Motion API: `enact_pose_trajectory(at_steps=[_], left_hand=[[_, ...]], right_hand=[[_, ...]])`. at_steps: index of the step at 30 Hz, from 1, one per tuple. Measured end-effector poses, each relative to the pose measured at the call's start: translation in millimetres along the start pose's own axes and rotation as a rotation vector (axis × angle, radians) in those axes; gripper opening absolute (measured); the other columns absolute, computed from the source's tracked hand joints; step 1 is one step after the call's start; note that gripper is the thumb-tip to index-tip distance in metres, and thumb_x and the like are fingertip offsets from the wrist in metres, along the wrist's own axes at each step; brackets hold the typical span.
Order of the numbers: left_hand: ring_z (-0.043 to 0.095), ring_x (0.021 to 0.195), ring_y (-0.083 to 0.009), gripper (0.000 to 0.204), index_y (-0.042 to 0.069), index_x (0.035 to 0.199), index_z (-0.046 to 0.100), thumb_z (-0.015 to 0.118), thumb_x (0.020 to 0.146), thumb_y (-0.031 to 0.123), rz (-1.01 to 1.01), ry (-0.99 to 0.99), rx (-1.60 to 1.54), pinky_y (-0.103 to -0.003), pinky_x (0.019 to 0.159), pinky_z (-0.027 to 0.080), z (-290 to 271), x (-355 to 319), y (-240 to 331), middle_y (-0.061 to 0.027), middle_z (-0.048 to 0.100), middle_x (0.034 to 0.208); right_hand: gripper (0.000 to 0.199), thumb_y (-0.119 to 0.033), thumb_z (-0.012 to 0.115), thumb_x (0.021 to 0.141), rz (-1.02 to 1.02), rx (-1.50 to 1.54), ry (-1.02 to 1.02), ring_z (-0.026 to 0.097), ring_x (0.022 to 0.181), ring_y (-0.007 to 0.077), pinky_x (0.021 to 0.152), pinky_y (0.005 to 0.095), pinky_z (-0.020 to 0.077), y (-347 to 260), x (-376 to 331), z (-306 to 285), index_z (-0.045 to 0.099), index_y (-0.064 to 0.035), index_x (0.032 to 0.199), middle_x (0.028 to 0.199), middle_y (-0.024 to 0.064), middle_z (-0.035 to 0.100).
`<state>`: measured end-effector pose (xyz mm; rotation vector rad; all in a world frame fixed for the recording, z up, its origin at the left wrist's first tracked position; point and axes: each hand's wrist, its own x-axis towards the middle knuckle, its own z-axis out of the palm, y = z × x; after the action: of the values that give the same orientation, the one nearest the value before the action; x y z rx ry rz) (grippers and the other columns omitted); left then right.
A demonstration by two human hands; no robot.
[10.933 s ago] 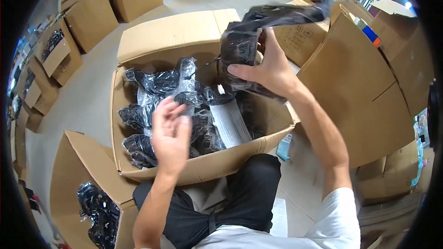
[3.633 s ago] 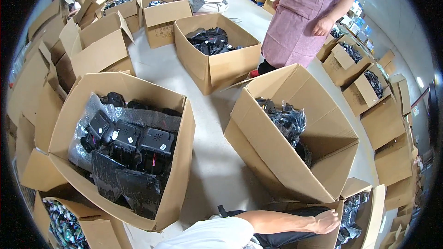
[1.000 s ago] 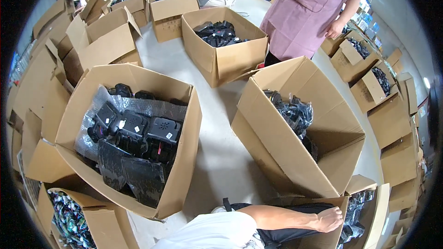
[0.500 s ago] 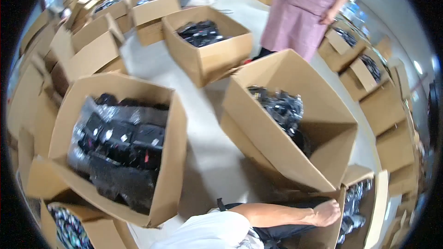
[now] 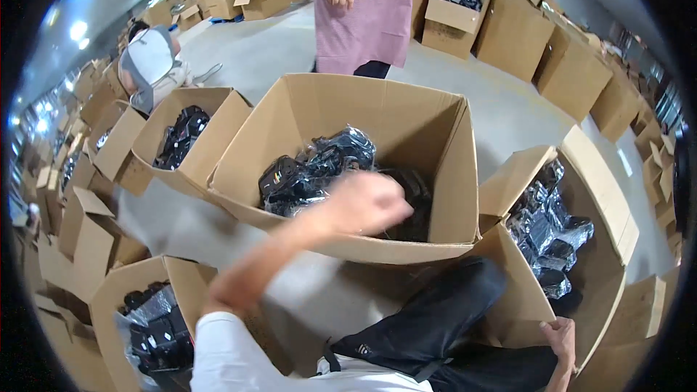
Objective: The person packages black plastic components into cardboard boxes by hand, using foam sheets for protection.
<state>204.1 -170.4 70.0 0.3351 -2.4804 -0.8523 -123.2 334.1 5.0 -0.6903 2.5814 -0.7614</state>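
Note:
My left hand (image 5: 370, 203) is over the near side of a large open cardboard box (image 5: 381, 250) in the middle. Motion blurs its fingers, and nothing can be made out in them. Inside that box lie black items wrapped in clear plastic (image 5: 330, 156), gathered mostly at its left and middle. At the lower right my right hand (image 5: 560, 343) is closed on the rim of another open box (image 5: 519, 276). Several black plastic-wrapped pieces (image 5: 548, 232) fill that right box.
My bent leg (image 5: 428, 312) lies between the two boxes. Left stand boxes of black items (image 5: 181, 134) and bagged black parts (image 5: 160, 337). Beyond the middle box is a person in a pink apron (image 5: 363, 14); another person (image 5: 149, 62) is low at the far left. Stacked cartons (image 5: 512, 33) line the right.
The view has swung right, bringing the middle box to the centre. An arm that stretched to the right box's edge is now my left arm over the middle box. My right hand has come into view.

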Motion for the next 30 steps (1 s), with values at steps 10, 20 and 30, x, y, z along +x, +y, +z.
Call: enact_pose_trajectory(at_steps=[10, 20, 30], left_hand=[[0.07, 0.1, -0.0346, 0.048, 0.001, 0.101, 0.072, 0.077, 0.078, 0.043, -0.76, -0.63, 0.922, -0.046, 0.087, 0.056, -69, -50, -253, -0.0206, 0.073, 0.102], [0.064, 0.065, -0.0267, 0.035, 0.004, 0.065, 0.055, 0.084, 0.075, 0.021, -0.698, -0.203, 0.719, -0.039, 0.063, 0.051, -83, -75, -277, -0.0124, 0.064, 0.066], [0.046, 0.067, -0.0032, 0.023, 0.012, 0.083, 0.053, 0.074, 0.092, 0.014, -0.393, 0.302, -0.212, -0.021, 0.062, 0.036, -162, 25, -79, 0.0067, 0.054, 0.073]], right_hand=[[0.025, -0.009, 0.08, 0.074, 0.028, -0.044, 0.03, 0.044, 0.059, 0.0072, 0.05, 0.0345, 0.038, -8, 2, 2, 0.062, 0.008, 0.069, 0.055, 0.0037, 0.049], [0.034, -0.016, 0.084, 0.073, -0.021, -0.131, 0.002, 0.047, 0.055, 0.0097, 0.052, 0.0377, 0.0417, -30, 16, -3, 0.062, 0.01, 0.071, 0.054, 0.0123, 0.051], [0.035, -0.022, 0.084, 0.073, -0.016, -0.099, 0.047, 0.055, 0.051, 0.0267, 0.056, 0.0411, 0.0466, -19, 6, -4, 0.066, 0.0075, 0.071, 0.06, 0.0217, 0.059]])
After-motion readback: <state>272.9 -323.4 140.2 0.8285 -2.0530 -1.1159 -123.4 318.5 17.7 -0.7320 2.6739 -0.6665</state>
